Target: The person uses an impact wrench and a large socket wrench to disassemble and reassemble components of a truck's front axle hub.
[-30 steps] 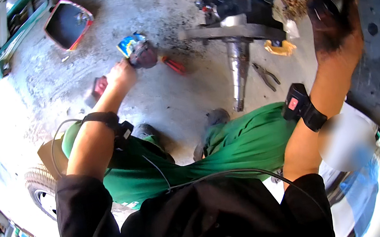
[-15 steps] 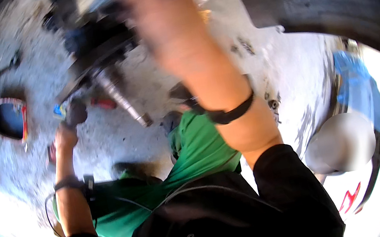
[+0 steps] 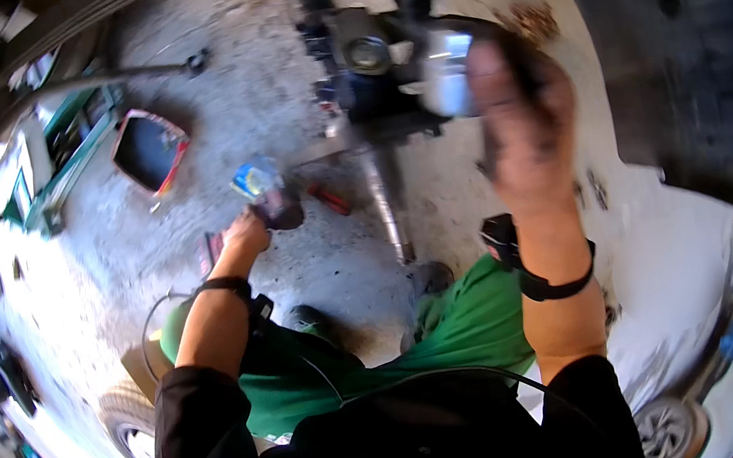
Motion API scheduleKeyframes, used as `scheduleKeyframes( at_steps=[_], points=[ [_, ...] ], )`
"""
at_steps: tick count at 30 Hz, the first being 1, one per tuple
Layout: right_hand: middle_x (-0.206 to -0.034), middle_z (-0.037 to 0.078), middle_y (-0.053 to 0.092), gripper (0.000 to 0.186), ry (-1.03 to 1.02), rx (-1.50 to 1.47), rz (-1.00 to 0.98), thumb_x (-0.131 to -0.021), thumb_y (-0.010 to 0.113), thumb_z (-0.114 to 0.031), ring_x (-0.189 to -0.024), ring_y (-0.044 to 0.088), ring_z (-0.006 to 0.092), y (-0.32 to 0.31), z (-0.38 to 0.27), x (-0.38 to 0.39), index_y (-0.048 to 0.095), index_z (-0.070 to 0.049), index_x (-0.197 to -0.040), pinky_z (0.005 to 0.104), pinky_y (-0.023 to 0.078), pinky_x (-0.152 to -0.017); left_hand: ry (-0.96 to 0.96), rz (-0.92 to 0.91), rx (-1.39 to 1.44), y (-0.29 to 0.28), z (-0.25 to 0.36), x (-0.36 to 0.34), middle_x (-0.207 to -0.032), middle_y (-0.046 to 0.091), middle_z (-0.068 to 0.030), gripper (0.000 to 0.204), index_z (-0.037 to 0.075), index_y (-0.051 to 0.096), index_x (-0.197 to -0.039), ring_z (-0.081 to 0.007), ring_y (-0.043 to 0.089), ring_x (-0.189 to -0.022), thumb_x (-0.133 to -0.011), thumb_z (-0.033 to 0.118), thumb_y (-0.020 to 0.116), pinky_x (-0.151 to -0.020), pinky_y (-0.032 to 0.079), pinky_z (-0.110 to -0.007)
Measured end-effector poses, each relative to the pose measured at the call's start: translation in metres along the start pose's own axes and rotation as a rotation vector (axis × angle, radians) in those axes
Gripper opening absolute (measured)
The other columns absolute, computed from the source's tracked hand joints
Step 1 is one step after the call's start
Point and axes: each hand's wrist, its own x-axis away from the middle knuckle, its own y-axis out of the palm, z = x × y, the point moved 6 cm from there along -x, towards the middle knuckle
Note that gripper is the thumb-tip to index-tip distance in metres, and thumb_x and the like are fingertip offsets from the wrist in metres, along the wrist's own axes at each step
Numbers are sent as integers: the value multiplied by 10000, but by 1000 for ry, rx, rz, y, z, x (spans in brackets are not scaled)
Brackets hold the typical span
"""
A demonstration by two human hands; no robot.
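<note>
My left hand (image 3: pixel 247 234) is low on the left, its fingers closed round a dark, rounded thing (image 3: pixel 281 209) whose kind I cannot make out. Just beyond it shows a blue and yellow packet (image 3: pixel 256 178). My right hand (image 3: pixel 532 121) is raised on the right, smeared by motion and dirty with dark grease. Beside its fingers is a shiny silver cylindrical part (image 3: pixel 449 72) on the dark axle assembly (image 3: pixel 368 57); whether they touch is unclear. A bare metal spindle (image 3: pixel 386 201) points from the assembly toward me.
A red-handled tool (image 3: pixel 328 199) lies on the concrete floor beside the spindle. Farther left are a red-rimmed tray (image 3: pixel 151 151) and a green metal frame (image 3: pixel 63 150). A dark curved panel (image 3: pixel 686 65) hangs at right. Wheels stand low left (image 3: pixel 132 425) and low right (image 3: pixel 669 433).
The view has turned, so the scene sits farther right. My right hand has drawn back from the top of the picture to beside the silver part. My left hand keeps the dark thing.
</note>
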Motion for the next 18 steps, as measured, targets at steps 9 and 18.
scheduleKeyframes(
  at_steps=[9, 18],
  points=[
    [-1095, 181, 599, 445, 147, -183, 238, -878, 602, -347, -1031, 586, 318, -1, 24, -2, 526, 9, -1134, 417, 419, -936, -133, 6, 19, 6, -12, 19, -1252, 533, -142, 456, 74, 381, -1285, -281, 503, -1196, -853, 164, 497, -986, 366, -426],
    [-1088, 129, 602, 366, 221, -326, 265, -910, 547, -354, -1030, 580, 283, 21, 72, -2, 542, -48, -1111, 420, 407, -931, 16, -94, -60, 20, -9, -4, -1266, 542, -111, 407, 86, 519, -1247, -274, 549, -1141, -855, 196, 530, -842, 466, -510]
  ],
)
